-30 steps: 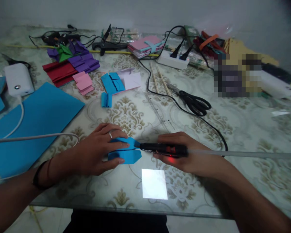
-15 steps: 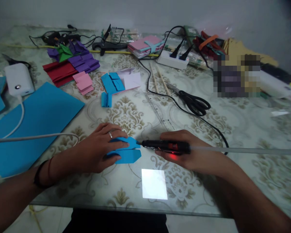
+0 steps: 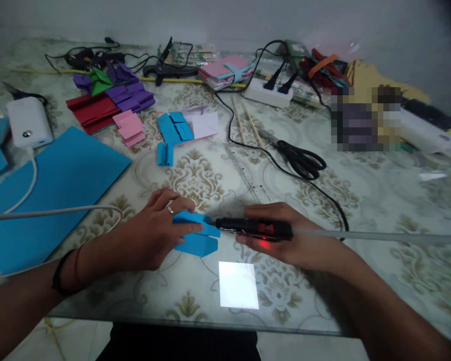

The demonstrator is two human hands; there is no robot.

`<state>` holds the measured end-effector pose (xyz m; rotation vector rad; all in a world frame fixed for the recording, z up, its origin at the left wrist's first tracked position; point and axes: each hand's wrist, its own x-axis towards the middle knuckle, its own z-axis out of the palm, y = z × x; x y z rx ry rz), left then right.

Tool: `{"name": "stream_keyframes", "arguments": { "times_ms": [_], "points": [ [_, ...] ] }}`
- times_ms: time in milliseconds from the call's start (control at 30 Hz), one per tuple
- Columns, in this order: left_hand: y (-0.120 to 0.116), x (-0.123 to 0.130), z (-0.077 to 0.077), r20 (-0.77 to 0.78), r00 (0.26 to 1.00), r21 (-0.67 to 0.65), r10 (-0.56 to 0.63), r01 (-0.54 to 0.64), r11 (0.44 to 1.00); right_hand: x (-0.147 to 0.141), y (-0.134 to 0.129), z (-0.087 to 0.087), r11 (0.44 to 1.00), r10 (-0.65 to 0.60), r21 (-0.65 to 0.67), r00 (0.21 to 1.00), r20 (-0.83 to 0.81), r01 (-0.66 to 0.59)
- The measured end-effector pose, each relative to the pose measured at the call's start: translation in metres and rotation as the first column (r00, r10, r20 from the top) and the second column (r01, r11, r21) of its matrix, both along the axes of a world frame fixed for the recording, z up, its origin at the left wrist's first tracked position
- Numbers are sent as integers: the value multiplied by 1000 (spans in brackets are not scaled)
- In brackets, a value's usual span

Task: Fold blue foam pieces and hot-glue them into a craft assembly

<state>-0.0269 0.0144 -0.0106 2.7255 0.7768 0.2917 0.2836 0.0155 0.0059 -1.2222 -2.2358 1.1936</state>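
Observation:
Near the front middle of the table lies a folded blue paper piece (image 3: 201, 245). My left hand (image 3: 156, 228), with a ring on one finger, rests on its left part; the index finger presses the paper and the thumb is at its lower side. My right hand (image 3: 285, 235) is wrapped round a black glue gun (image 3: 255, 228) with a red light and a long pale glue stick (image 3: 361, 234) out of its back. The gun's tip points left and meets the paper's upper part, close to my left index fingertip.
A large blue sheet (image 3: 60, 195) and a white power bank (image 3: 30, 123) lie left. Folded papers (image 3: 130, 128) stand behind. Black scissors (image 3: 300, 158), a clear ruler (image 3: 248, 173), sticks (image 3: 251, 123) and a power strip (image 3: 268, 94) lie beyond my right hand, with a black cable (image 3: 285, 173) running past.
The glue gun and my right hand have moved slightly left, its tip now further over the paper. The blue piece has shifted and turned a little, and my left fingers have bent more.

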Motion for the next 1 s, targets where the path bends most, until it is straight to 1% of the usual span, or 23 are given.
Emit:
{"name": "stream_keyframes", "arguments": {
  "times_ms": [100,167,233,300,400,533,600,667,733,833,933,1000],
  "points": [
    [-4,2,1,-75,997,65,5,0,998,3,1,1,998,-66,-24,998,-7,66],
    [-5,2,1,-97,995,66,-27,33,997,3,2,1,996,-90,-3,996,-10,90],
    [-4,2,0,-77,995,51,-63,67,996,2,3,1,996,-90,25,996,3,90],
    [-3,1,-2,-40,994,33,-99,101,994,1,4,0,996,-83,31,996,21,82],
    [-1,0,-5,0,988,-4,-158,158,988,1,5,-2,994,-104,30,994,34,103],
    [-3,1,-3,28,985,-63,-170,171,983,2,5,-4,985,-168,45,984,66,165],
    [-5,3,-1,36,984,-104,-174,177,979,2,4,-2,983,-175,68,981,79,170],
    [-6,5,1,46,983,-119,-180,185,976,2,4,-1,985,-152,93,986,69,145],
    [-7,6,0,46,983,-89,-177,180,980,2,4,0,990,-111,96,993,35,107],
    [-6,6,-3,19,990,-8,-143,143,990,0,6,1,994,-55,92,998,-11,55],
    [-5,6,-3,17,994,59,-109,108,992,-1,7,1,994,-43,96,999,-17,45],
    [-5,6,-1,31,992,89,-119,116,989,-2,7,2,995,-50,87,999,-16,52]
  ]
}}
